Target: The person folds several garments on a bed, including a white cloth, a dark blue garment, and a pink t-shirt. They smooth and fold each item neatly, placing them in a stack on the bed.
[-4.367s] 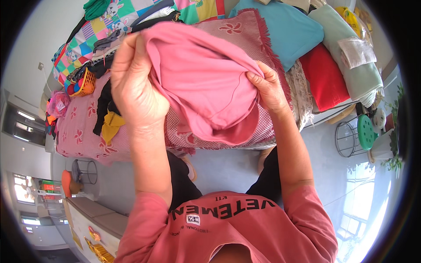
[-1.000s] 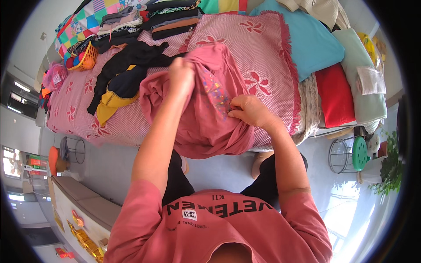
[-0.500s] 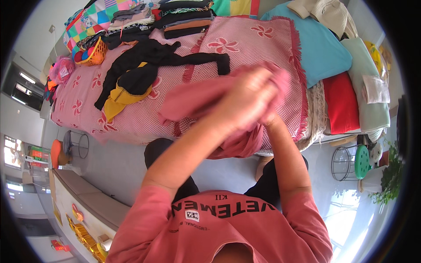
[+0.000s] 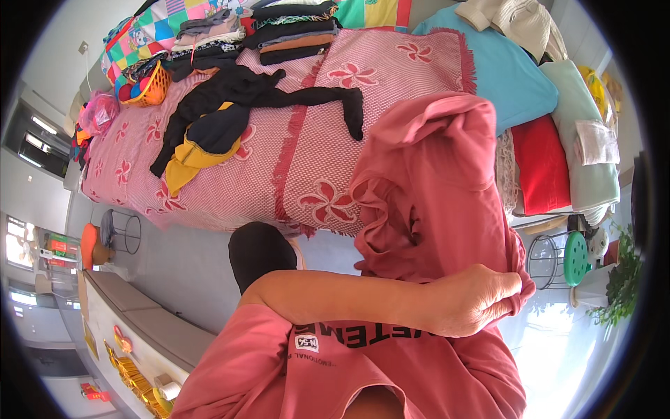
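A dusty-pink garment, perhaps a sweatshirt, is bunched and raised in front of me at the right, overlapping the bed's near edge. My left hand reaches across my body, its fingers closed on the garment's edge at the lower right. My right hand and forearm are out of sight; the raised cloth covers where they would be, and I cannot tell whether they are inside it or behind it. On the bed, left of the garment, lie a black long-sleeved top and a yellow and dark piece of clothing.
The pink flowered blanket covers the bed. Folded clothes stand in stacks at the back, beside an orange basket. A blue pillow and red cloth lie at the right. A green stool stands on the floor.
The pink garment has gone from a bunch between both hands to a raised, spread shape farther right. My left hand has moved right and nearer to me; my right hand has disappeared from view.
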`<state>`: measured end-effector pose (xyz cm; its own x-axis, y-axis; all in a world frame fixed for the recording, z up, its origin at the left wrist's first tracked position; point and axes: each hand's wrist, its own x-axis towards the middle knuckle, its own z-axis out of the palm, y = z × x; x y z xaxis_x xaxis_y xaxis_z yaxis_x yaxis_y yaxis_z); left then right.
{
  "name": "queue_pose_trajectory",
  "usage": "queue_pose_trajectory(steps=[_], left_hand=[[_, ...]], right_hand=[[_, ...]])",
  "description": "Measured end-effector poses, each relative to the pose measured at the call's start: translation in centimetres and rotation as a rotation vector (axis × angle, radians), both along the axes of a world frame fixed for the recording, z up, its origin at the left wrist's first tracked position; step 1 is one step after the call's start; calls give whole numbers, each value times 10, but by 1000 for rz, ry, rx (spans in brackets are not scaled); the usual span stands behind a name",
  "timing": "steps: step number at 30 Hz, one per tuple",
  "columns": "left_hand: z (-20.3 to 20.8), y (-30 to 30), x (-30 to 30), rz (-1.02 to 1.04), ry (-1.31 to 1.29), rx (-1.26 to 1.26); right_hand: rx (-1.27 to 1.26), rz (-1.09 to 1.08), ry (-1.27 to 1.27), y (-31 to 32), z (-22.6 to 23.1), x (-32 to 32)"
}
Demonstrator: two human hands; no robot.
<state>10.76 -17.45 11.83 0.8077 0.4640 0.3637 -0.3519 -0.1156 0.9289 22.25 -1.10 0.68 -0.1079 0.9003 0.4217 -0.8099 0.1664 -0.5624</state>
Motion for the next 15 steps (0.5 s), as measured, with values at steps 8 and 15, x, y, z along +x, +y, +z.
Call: queue_pose_trajectory(steps=[8,15], left_hand=[[121,105,-68,538,-244,-163],[144,259,-182,904,-306,-280]], right_hand=[[98,-161,5,41,13,52],[56,-116,-176,53,-14,43]])
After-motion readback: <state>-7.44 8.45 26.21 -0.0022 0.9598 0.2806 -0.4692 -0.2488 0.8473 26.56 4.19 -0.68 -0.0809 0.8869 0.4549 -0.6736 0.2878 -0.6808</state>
